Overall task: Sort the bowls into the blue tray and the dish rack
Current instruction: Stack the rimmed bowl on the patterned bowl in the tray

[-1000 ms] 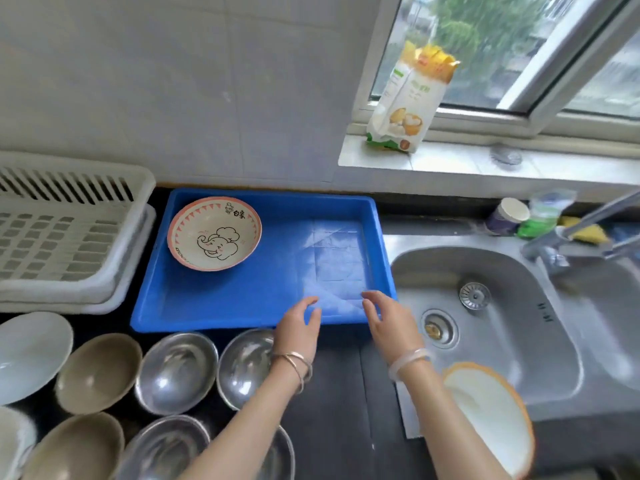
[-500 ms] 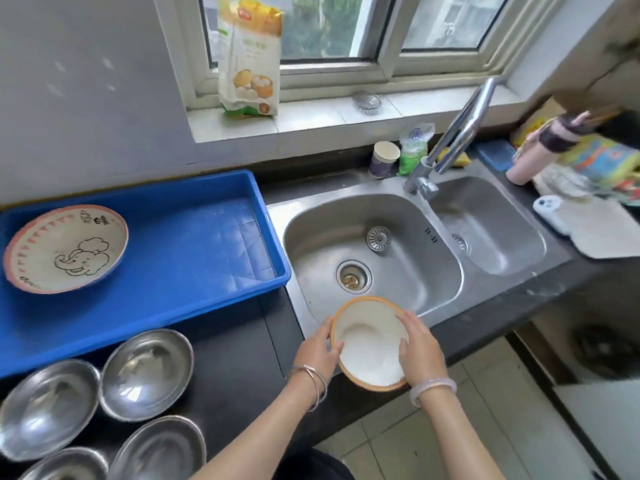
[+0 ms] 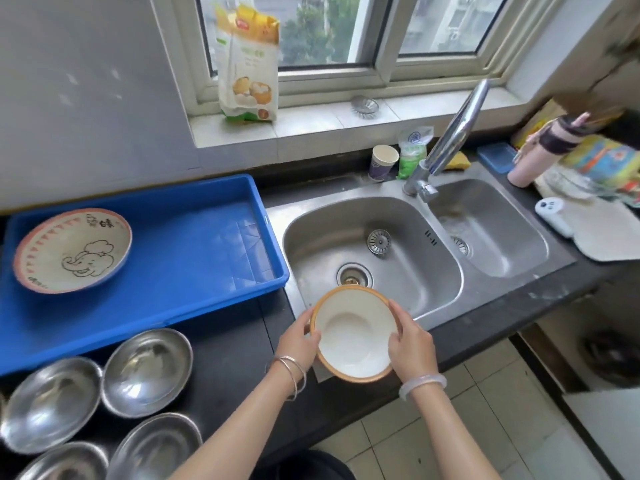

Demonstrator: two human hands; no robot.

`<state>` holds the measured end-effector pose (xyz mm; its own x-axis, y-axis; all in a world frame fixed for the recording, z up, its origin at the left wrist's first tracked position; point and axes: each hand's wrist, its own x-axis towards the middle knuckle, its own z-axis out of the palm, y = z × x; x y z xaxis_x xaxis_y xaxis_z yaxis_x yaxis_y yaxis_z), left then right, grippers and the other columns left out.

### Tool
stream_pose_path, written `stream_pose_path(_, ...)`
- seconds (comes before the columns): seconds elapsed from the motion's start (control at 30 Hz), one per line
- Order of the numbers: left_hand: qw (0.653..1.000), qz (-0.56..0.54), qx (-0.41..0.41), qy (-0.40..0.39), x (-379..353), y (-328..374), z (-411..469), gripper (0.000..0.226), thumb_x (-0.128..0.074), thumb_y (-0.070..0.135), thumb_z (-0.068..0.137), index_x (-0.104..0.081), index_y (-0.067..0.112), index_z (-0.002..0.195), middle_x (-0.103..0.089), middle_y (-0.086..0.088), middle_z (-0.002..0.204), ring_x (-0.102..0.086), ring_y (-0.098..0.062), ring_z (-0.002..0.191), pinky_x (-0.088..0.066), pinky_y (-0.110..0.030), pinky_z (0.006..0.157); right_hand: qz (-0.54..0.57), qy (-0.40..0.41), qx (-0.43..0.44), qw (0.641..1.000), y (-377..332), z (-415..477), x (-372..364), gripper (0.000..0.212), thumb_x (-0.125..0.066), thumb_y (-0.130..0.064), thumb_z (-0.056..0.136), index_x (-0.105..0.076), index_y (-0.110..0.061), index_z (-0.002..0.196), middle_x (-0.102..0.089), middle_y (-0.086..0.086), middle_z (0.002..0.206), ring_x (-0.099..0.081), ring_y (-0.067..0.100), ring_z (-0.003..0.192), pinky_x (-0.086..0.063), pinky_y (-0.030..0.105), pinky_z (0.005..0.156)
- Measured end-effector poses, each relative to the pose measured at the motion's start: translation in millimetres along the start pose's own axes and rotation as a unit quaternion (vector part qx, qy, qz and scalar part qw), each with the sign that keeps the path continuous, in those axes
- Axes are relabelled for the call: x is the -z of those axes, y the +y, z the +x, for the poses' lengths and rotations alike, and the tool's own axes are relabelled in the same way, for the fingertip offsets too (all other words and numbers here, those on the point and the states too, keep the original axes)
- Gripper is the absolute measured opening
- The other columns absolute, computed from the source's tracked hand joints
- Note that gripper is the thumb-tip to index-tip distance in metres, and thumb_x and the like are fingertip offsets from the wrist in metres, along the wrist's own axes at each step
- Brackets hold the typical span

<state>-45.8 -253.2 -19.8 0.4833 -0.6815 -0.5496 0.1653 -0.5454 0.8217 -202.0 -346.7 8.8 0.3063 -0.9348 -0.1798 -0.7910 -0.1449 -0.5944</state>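
Observation:
A white bowl with an orange rim (image 3: 355, 332) is held over the front edge of the sink, tilted toward me. My left hand (image 3: 298, 341) grips its left rim and my right hand (image 3: 408, 344) grips its right rim. The blue tray (image 3: 194, 258) lies on the counter to the left; a ceramic bowl with an elephant drawing (image 3: 72, 249) rests in its far left part. Several steel bowls (image 3: 147, 372) stand on the dark counter in front of the tray. The dish rack is out of view.
A double steel sink (image 3: 391, 251) with a tall faucet (image 3: 450, 140) fills the middle. A paper cup (image 3: 382, 162) and a green bag (image 3: 412, 152) stand behind it. A flour bag (image 3: 247, 64) leans on the windowsill. Clutter and a white board (image 3: 602, 233) sit at right.
Both hands left the tray's front edge, went right and took hold of the white bowl by the sink. My view swung right, so the dish rack dropped out of sight.

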Motion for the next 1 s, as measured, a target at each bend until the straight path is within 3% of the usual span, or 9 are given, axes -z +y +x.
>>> stream_pose_path(0.2,0.997,-0.052,0.004,0.055,60.5,24.6,-5.5,0.037,-0.048,0.009,0.090,-0.053,0.030,0.119,-0.059,0.006,0.097,-0.061,-0.015,0.084,-0.057,-0.030,0.056,0.075,-0.010,0.022,0.997,-49.4,10.0,-14.7,0.055,-0.053,0.001,0.078,-0.057,-0.023,0.127,-0.070,-0.001,0.108,-0.057,0.019,0.068,-0.050,0.028,0.073)
stream_pose_path(0.3,0.992,-0.088,0.007,0.095,95.9,29.9,-11.4,0.028,-0.049,0.005,0.089,-0.054,0.025,0.107,-0.063,-0.005,0.098,-0.064,-0.027,0.084,-0.059,-0.037,0.060,0.106,-0.026,0.057,0.992,-80.5,14.9,-29.0,0.048,-0.058,0.000,0.074,-0.064,-0.023,0.116,-0.069,-0.008,0.100,-0.060,0.008,0.086,-0.038,0.000,0.070)
stream_pose_path(0.37,0.985,-0.116,0.010,0.128,120.6,28.4,-15.6,0.025,-0.049,0.004,0.089,-0.053,0.016,0.110,-0.063,-0.011,0.098,-0.062,-0.025,0.073,-0.057,-0.031,0.050,0.132,-0.047,0.074,0.987,-103.7,16.8,-41.3,0.043,-0.061,-0.001,0.072,-0.067,-0.021,0.109,-0.067,-0.012,0.092,-0.062,0.007,0.093,-0.037,-0.005,0.067)
stream_pose_path(0.43,0.975,-0.158,0.013,0.159,145.3,23.8,-19.2,0.020,-0.049,0.002,0.089,-0.052,0.009,0.108,-0.060,-0.014,0.096,-0.058,-0.021,0.066,-0.053,-0.026,0.041,0.155,-0.071,0.089,0.981,-127.3,16.9,-56.0,0.036,-0.063,-0.002,0.071,-0.068,-0.022,0.101,-0.066,-0.015,0.088,-0.064,0.008,0.094,-0.044,0.004,0.072)
stream_pose_path(0.53,0.956,-0.195,0.024,0.217,184.7,15.5,-24.8,0.007,-0.053,0.004,0.087,-0.052,0.009,0.092,-0.060,-0.015,0.098,-0.058,-0.025,0.073,-0.054,-0.027,0.043,0.154,-0.095,0.117,0.977,-165.4,16.6,-81.7,0.031,-0.064,-0.007,0.070,-0.068,-0.027,0.093,-0.065,-0.021,0.082,-0.065,0.010,0.089,-0.055,0.030,0.078)
stream_pose_path(0.67,0.932,-0.233,0.014,0.279,239.3,8.8,-28.4,0.018,-0.055,0.002,0.085,-0.051,0.017,0.076,-0.059,-0.013,0.098,-0.058,-0.022,0.069,-0.054,-0.026,0.042,0.169,-0.135,0.133,0.967,-223.0,19.3,-119.4,0.029,-0.062,-0.009,0.073,-0.071,-0.020,0.098,-0.066,-0.017,0.086,-0.062,0.006,0.088,-0.057,0.034,0.081)
stream_pose_path(0.73,0.922,-0.259,0.008,0.286,265.3,7.1,-27.8,0.017,-0.054,-0.001,0.085,-0.052,0.015,0.081,-0.060,-0.014,0.103,-0.058,-0.025,0.077,-0.055,-0.028,0.049,0.174,-0.156,0.145,0.961,-252.1,21.4,-138.3,0.030,-0.061,-0.009,0.075,-0.071,-0.017,0.102,-0.070,-0.007,0.095,-0.064,0.011,0.087,-0.060,0.035,0.073)
stream_pose_path(0.83,0.906,-0.291,-0.012,0.308,302.7,6.4,-22.3,0.023,-0.053,-0.005,0.085,-0.057,0.009,0.102,-0.062,-0.015,0.112,-0.057,-0.028,0.088,-0.054,-0.039,0.067,0.174,-0.171,0.173,0.954,-295.9,25.7,-166.5,0.029,-0.061,-0.008,0.078,-0.070,-0.016,0.104,-0.070,-0.001,0.101,-0.063,0.007,0.075,-0.058,0.022,0.057)
stream_pose_path(1.0,0.894,-0.308,-0.025,0.324,355.7,2.3,1.2,0.030,-0.047,-0.008,0.087,-0.056,0.002,0.113,-0.059,-0.021,0.124,-0.057,-0.037,0.100,-0.050,-0.043,0.080,0.144,-0.179,0.180,0.956,-355.7,31.3,-211.6,0.029,-0.054,-0.007,0.073,-0.073,-0.021,0.088,-0.070,-0.004,0.078,-0.064,0.018,0.074,-0.057,0.035,0.074)
